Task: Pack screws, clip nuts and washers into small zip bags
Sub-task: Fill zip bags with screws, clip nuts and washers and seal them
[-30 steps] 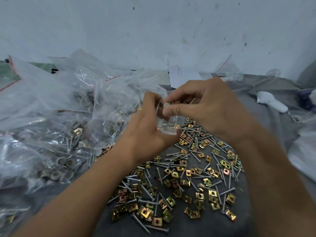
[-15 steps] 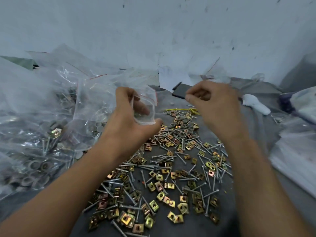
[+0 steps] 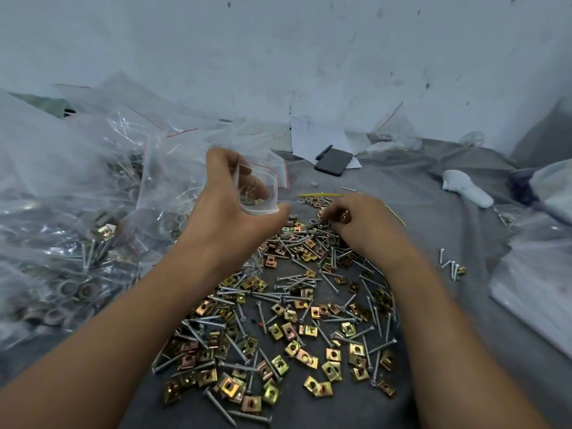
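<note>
Half a second ago the right hand (image 3: 356,221) hovered level with the bag; now it is down on the far edge of the loose heap of silver screws and brass-coloured square clip nuts (image 3: 278,320), fingers curled among small grey round washers (image 3: 309,201) — whether they pinch a piece cannot be told. The left hand (image 3: 229,209) holds the small clear zip bag with the red seal line (image 3: 257,188) as before, raised above the heap, thumb and fingers curled round it with its mouth open; a few brass pieces show inside. The hands are now wider apart. The heap lies on a grey cloth-covered surface (image 3: 433,230). To the left sits a pile of clear plastic bags filled with hardware (image 3: 77,218). Further back lie a dark flat phone (image 3: 334,162) on white paper sheets (image 3: 309,140) and a white crumpled object (image 3: 464,187) — all before a scuffed white wall (image 3: 309,57).
</note>
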A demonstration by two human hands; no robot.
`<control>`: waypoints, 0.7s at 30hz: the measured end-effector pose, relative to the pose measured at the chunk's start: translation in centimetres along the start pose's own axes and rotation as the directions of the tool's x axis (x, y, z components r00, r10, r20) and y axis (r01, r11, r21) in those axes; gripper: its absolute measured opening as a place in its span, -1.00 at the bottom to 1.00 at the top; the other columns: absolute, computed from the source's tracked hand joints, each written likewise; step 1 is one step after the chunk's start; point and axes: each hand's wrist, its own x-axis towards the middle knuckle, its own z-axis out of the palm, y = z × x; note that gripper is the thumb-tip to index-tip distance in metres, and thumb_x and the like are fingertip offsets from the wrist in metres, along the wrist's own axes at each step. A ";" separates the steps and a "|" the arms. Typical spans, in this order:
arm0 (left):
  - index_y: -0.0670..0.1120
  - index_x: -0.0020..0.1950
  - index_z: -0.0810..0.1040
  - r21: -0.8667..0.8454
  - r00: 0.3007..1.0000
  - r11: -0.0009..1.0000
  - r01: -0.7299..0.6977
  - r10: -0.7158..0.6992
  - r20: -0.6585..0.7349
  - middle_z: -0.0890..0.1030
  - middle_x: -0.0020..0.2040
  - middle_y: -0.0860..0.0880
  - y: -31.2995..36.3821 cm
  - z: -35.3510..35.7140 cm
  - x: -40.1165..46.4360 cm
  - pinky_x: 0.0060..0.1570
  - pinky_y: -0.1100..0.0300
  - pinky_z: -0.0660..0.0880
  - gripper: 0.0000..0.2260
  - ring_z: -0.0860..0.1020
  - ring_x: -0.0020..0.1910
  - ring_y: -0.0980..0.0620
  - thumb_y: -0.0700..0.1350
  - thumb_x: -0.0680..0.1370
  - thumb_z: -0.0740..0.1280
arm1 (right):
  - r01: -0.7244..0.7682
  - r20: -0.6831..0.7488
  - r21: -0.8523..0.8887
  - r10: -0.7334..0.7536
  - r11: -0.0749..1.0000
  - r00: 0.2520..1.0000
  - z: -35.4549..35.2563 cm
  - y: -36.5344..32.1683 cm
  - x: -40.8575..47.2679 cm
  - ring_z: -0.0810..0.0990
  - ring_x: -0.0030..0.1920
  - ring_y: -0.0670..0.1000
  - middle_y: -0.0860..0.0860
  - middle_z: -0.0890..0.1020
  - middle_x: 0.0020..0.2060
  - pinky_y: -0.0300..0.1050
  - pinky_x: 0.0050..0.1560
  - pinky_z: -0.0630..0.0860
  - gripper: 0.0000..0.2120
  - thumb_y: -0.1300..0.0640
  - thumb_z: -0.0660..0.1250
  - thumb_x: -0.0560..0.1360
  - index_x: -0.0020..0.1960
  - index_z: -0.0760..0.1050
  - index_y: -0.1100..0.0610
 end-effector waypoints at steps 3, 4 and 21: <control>0.02 0.28 0.25 -0.009 1.000 1.000 -0.004 0.004 0.005 0.57 -0.01 0.09 0.0 -0.1 0.0 -0.15 0.50 0.47 -0.41 0.54 0.05 0.29 0.04 0.46 0.58 | -0.030 -0.030 0.063 0.032 0.998 0.999 0.1 0.0 -0.1 0.57 -0.02 -0.03 -0.09 0.62 -0.06 -0.13 0.05 0.51 -0.79 0.24 0.47 0.56 0.10 0.69 -0.03; 0.02 0.28 0.25 -0.008 1.000 1.000 -0.005 0.005 0.008 0.57 -0.01 0.09 0.0 -0.1 0.0 -0.14 0.49 0.48 -0.41 0.54 0.04 0.28 0.04 0.46 0.58 | -0.038 -0.059 0.097 0.043 0.995 0.997 0.1 -0.1 0.1 0.58 -0.03 -0.02 -0.07 0.65 -0.04 -0.10 0.06 0.53 -0.78 0.25 0.47 0.56 0.14 0.67 -0.01; 0.06 0.23 0.25 0.003 0.996 0.999 -0.050 0.050 0.078 0.58 0.03 0.08 0.5 -0.4 0.0 0.10 0.04 0.63 -0.42 0.61 0.07 0.13 0.13 0.43 0.54 | 0.159 -0.291 0.572 0.018 0.805 0.957 -3.5 -4.2 -1.4 0.65 -0.11 -0.20 -0.11 0.72 -0.10 -0.27 -0.04 0.58 -0.89 0.12 0.47 0.58 0.10 0.68 0.00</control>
